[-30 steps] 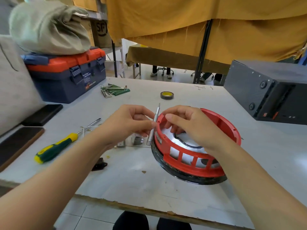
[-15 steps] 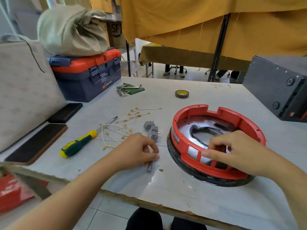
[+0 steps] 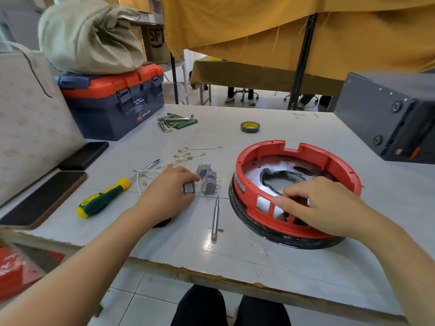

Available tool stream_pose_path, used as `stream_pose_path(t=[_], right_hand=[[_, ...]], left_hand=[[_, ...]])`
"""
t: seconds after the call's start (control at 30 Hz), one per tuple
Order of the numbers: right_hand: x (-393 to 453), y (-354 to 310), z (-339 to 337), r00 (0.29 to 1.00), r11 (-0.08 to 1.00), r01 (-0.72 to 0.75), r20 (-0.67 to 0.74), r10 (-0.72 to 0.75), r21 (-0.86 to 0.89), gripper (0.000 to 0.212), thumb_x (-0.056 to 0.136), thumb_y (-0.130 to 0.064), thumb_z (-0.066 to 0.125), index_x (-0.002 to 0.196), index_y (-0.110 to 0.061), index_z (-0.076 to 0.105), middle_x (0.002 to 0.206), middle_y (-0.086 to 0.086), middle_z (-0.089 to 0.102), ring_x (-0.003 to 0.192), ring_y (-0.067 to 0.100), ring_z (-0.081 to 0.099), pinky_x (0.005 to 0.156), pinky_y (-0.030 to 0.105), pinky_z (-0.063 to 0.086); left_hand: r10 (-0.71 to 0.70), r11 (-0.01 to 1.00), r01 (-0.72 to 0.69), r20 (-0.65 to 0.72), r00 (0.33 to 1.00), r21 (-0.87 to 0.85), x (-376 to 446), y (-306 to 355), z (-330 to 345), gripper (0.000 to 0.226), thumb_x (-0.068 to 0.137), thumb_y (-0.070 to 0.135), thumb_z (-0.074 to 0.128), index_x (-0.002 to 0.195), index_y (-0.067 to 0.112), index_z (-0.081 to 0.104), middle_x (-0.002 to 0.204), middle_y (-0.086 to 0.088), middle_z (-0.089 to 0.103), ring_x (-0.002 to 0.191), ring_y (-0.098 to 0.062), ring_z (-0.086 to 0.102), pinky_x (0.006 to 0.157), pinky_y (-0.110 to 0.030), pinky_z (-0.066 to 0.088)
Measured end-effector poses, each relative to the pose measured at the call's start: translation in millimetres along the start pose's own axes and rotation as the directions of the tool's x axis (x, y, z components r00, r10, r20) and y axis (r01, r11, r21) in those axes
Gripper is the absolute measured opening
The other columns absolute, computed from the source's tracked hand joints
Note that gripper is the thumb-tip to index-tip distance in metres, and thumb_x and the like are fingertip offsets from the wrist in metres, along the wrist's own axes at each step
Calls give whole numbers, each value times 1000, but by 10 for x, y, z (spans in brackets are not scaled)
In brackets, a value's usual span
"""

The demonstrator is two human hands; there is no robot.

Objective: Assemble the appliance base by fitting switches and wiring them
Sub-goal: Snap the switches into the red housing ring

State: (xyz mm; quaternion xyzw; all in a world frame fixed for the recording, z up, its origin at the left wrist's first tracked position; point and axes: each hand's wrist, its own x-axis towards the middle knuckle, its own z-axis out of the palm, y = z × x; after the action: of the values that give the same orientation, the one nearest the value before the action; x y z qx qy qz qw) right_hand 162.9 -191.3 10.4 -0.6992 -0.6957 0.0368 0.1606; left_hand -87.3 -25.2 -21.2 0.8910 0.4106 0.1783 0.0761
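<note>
The round red appliance base (image 3: 329, 158) with a black lower rim lies on the table at the right. My right hand (image 3: 322, 205) grips its near wall, fingers curled over the rim by the rectangular switch openings. My left hand (image 3: 169, 191) pinches a grey rocker switch (image 3: 189, 188) on the table. More grey switches (image 3: 209, 182) sit in a cluster just right of it. Short white wires with brass terminals (image 3: 188, 155) lie scattered behind. A slim grey metal screwdriver (image 3: 215, 218) rests on the table between my hands.
A green and yellow screwdriver (image 3: 103, 198) lies left of my left hand. Two phones (image 3: 44, 196) sit at the left edge, a blue and orange toolbox (image 3: 113, 100) at the back left, hex keys (image 3: 174, 122), a tape roll (image 3: 250, 127), and a dark box (image 3: 390, 116) at the right.
My left hand laid the slim grey screwdriver on the table, moved back to the switches and picked one up. My right hand shifted from the base's far left rim to its near wall.
</note>
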Motion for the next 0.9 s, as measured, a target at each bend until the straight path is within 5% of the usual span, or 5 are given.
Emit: stream_pose_path(t=[0.27,0.43,0.63,0.9], right_hand=[[7,6,12,999,999,19,-41,-20,-29,77,63,-88,6,69,-33,60,60,-14,61,59,0,56,50,16,34],[4,-16,-4,999,1000,3,-53,-2,7,71,63,-86,12,69,-35,61,61,-18,62,63,-5,57,52,16,35],[-1,-23,-12,998,999,-11,-66,13,31,66,66,-85,19,71,-34,61,63,-14,63,60,1,58,54,21,42],[3,-55,-28,998,998,-30,-60,33,57,69,65,-87,19,71,-34,63,63,-19,63,60,0,58,57,26,47]], left_hand=[[54,998,-55,-42,998,-31,-7,-2,-63,28,84,17,68,112,19,66,108,-1,65,94,-15,51,82,-20,38],[93,954,-134,-157,983,-269,-149,195,-243,35,80,18,73,114,19,65,100,11,66,85,1,57,76,0,38],[251,722,-228,-60,966,-653,-310,560,-446,37,73,45,66,107,31,67,100,12,70,97,-11,64,84,-19,52],[343,654,-286,-62,937,-700,-265,701,-324,38,75,21,72,113,18,67,115,3,62,107,-18,61,88,-27,53]])
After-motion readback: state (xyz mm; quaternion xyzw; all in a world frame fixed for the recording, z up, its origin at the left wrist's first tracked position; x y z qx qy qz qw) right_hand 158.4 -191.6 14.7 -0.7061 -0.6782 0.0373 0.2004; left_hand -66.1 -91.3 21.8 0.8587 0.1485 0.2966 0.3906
